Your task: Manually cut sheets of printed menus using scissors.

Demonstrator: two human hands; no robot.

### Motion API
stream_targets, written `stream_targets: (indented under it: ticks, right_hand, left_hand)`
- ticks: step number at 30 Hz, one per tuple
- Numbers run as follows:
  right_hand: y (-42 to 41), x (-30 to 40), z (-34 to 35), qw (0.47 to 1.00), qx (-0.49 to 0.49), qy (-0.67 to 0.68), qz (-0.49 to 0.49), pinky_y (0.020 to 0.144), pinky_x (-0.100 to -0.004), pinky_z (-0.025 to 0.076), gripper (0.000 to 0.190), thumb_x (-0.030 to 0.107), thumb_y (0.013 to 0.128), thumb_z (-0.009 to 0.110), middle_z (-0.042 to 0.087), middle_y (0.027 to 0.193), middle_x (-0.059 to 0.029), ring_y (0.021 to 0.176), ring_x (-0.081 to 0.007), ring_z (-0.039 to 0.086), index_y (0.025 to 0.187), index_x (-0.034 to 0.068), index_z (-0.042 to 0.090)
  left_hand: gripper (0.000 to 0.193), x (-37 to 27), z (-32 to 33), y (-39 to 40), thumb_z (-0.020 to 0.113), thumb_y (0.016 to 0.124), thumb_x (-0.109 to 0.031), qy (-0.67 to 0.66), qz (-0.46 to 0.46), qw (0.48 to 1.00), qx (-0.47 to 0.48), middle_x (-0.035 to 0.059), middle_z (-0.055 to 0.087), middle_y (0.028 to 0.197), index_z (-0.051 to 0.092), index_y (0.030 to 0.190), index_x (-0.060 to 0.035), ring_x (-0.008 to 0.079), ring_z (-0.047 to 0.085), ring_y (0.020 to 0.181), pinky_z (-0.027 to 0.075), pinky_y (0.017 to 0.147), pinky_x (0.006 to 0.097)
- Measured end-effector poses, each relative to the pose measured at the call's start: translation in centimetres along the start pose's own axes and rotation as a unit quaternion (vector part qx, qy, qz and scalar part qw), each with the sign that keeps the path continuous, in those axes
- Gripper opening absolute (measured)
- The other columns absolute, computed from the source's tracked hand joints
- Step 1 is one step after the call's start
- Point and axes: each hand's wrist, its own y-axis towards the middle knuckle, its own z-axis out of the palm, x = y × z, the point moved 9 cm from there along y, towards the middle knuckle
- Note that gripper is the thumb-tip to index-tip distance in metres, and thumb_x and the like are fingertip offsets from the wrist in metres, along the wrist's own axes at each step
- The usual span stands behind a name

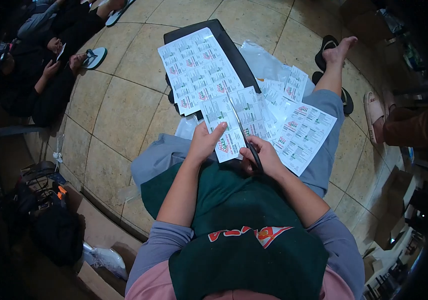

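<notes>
My left hand grips the lower left edge of a printed paper sheet, thumb on top. The sheet bears green and red print in repeated blocks. In my right hand are scissors with black handles. Their long metal blades lie along the sheet, pointing away from me. Just beyond my hands, a stack of larger printed sheets rests on a black padded surface. Another printed sheet lies over my right leg, beside several smaller printed pieces.
A clear plastic bag lies behind the papers on the tiled floor. At the upper left sits a person in dark clothes, near a flip-flop. A sandalled foot is at right. Cardboard boxes stand lower right.
</notes>
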Motion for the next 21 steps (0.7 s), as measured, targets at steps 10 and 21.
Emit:
stream_targets:
  ticks: [10,21]
  right_hand:
    - [-0.2,-1.0,-3.4,0.994,-0.107,0.018,-0.002,0.04,-0.0201,0.036,0.026,0.025,0.08,0.065,0.054,0.061,-0.0013,0.047,-0.0055,0.047,0.093,0.005,0.054]
    - [-7.5,8.5,-14.9,0.799,-0.382,-0.449,-0.12,0.061,-0.0404,0.046,0.042,0.035,0.07,0.07,0.062,0.076,-0.0162,0.072,-0.0357,0.06,0.099,0.01,0.055]
  left_hand:
    - [0.039,3.1,-0.2,1.2,0.065,0.076,-0.007,0.103,-0.069,0.992,-0.014,0.0111,0.062,0.094,0.046,0.109,0.0041,0.0164,0.061,0.079,0.05,0.065,0.0297]
    - [0.057,6.8,2.0,2.7,0.071,0.07,-0.016,0.319,-0.055,0.946,-0.004,0.0144,0.062,0.083,0.041,0.117,-0.0004,0.0219,0.062,0.072,0.048,0.063,0.0326]
